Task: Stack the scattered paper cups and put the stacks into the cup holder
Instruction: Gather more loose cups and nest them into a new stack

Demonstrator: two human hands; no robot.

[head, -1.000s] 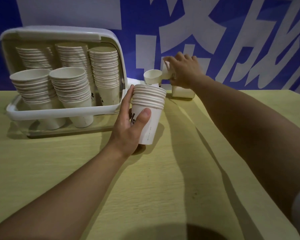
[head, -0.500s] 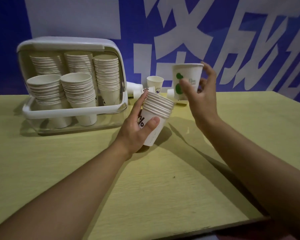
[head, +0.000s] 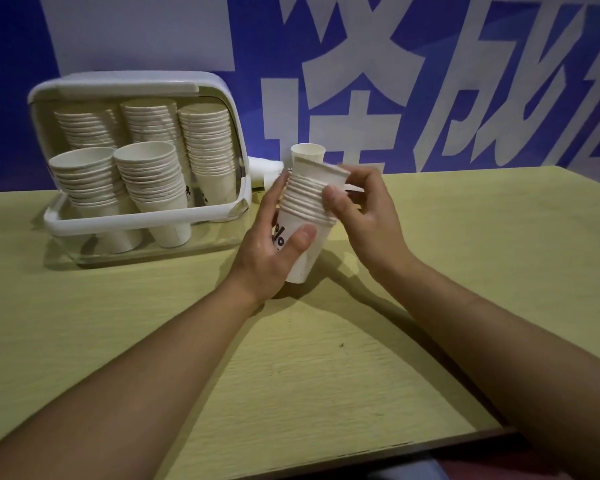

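Note:
My left hand (head: 271, 251) grips a stack of white paper cups (head: 303, 202), tilted a little to the right, just above the table. My right hand (head: 364, 209) holds the top cup (head: 321, 174) of that stack by its rim, seated in the stack. One loose cup (head: 307, 154) stands upright behind the stack, and another (head: 265, 169) lies on its side beside the holder. The white cup holder (head: 146, 218) stands at the left with several stacks of cups inside.
The yellow-green table (head: 326, 358) runs to a front edge at the lower right. A blue wall with large white characters (head: 361, 81) stands right behind the holder and the loose cups.
My right hand picked a cup from the back of the table, carried it over and set it into the top of the stack in my left hand.

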